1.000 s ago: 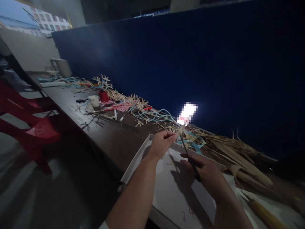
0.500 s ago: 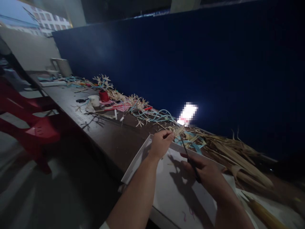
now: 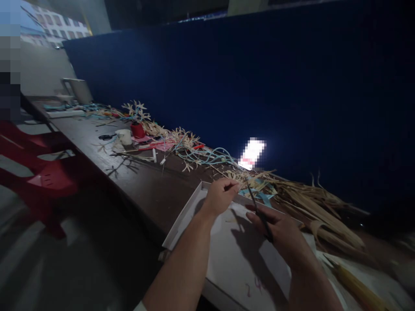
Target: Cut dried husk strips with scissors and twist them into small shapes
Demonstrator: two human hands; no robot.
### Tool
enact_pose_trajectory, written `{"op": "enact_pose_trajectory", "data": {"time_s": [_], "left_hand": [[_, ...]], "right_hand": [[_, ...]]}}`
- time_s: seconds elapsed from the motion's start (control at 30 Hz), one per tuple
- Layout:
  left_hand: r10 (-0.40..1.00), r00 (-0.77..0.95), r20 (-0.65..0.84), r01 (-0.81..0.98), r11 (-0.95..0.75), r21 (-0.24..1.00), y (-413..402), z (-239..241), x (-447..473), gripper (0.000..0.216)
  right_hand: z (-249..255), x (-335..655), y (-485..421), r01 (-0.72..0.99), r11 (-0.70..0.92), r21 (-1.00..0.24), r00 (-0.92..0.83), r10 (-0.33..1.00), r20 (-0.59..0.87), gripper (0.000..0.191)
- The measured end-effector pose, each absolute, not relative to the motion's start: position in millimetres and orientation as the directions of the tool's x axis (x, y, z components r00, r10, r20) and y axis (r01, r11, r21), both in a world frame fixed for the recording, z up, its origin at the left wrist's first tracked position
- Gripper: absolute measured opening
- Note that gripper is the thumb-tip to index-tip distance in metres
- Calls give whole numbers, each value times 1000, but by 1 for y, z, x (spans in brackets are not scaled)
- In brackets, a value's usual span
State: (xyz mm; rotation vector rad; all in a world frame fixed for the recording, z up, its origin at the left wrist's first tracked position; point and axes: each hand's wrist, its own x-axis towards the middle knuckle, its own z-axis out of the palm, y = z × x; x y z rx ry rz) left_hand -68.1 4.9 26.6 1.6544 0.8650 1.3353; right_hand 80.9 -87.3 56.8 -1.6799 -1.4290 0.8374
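My left hand (image 3: 221, 198) is closed in a pinch over the far edge of a shallow white box lid (image 3: 182, 216). A pale strip of dried leaf (image 3: 261, 174) shows just beyond its fingertips; how much of it lies between the fingers is hard to make out. Wrapped around the handles of dark scissors (image 3: 251, 193) is my right hand (image 3: 275, 224), above the lid's floor. The blades point up and away, close to the strip. Turquoise strips (image 3: 264, 198) and leaf scraps lie behind the blades.
Dried leaves (image 3: 311, 201) are heaped at right, by a yellow-handled tool (image 3: 356, 287). A bright, blurred-out screen (image 3: 252, 153) leans on the blue wall (image 3: 194, 77). Leftward are a red thread spool (image 3: 137, 130), white cup (image 3: 123, 137), black scissors (image 3: 106, 137) and a red chair (image 3: 48, 181).
The pale leaf piece at my left fingertips looks different, and the scissors' blades have shifted slightly. The whole view has moved a little, so things sit slightly further left.
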Motion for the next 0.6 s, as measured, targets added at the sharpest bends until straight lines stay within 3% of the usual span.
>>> {"op": "enact_pose_trajectory", "data": {"time_s": [0.33,0.6], "left_hand": [[883,192,428,10,-438,899,3,29,-67,24],[886,207,415,-1,-424,905,1,30,-66,26]], "right_hand": [[56,81,-87,469,-31,-883,70,998,2,42],[56,83,-87,472,-39,-881,99,995,9,41]]}}
